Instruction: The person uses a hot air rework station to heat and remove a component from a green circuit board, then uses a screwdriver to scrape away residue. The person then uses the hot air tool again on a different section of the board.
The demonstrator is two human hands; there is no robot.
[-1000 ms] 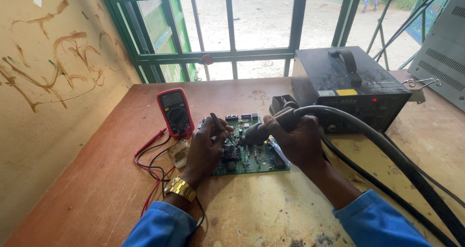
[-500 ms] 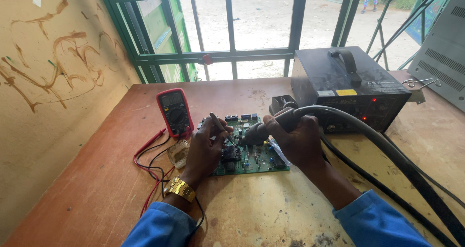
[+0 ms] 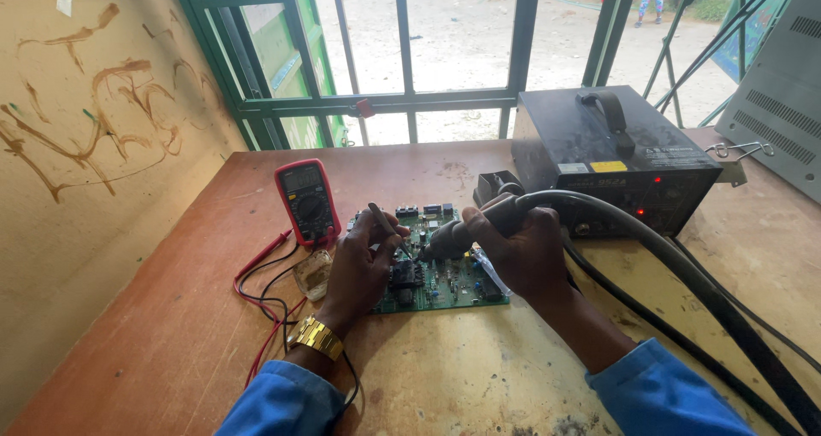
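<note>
A green circuit board (image 3: 440,273) lies flat on the wooden table (image 3: 479,376), roughly in the middle of it, and both of the person's hands are down over it. The left hand (image 3: 359,269) rests on the board's left part with its fingers curled, thumb and forefinger pinched on a thin dark tool, tweezers (image 3: 386,226) by the look of them, whose upper end sticks up past the knuckles while the tip points down toward the components. A gold watch (image 3: 316,338) sits on that wrist above a blue sleeve (image 3: 274,402). The right hand (image 3: 522,252) is wrapped fully round the handle of a hot air wand (image 3: 466,235), fingers closed tight on it, the nozzle slanting down and left so that it ends just above the board, close beside the tweezer tip; whether it touches the board I cannot tell. A thick grey hose (image 3: 684,273) runs from the wand's back over the right forearm and away to the lower right, with thinner black cables alongside it. Behind the right hand stands a black rework station (image 3: 616,158) with a carry handle on top and small red lights showing on its front. To the left of the board, a red multimeter (image 3: 306,201) lies face up, its red and black leads (image 3: 261,286) looping over the table near the left wrist, and a small clear dish (image 3: 313,273) sits just beside the left hand. A green window frame (image 3: 402,103) runs along the far edge.
</note>
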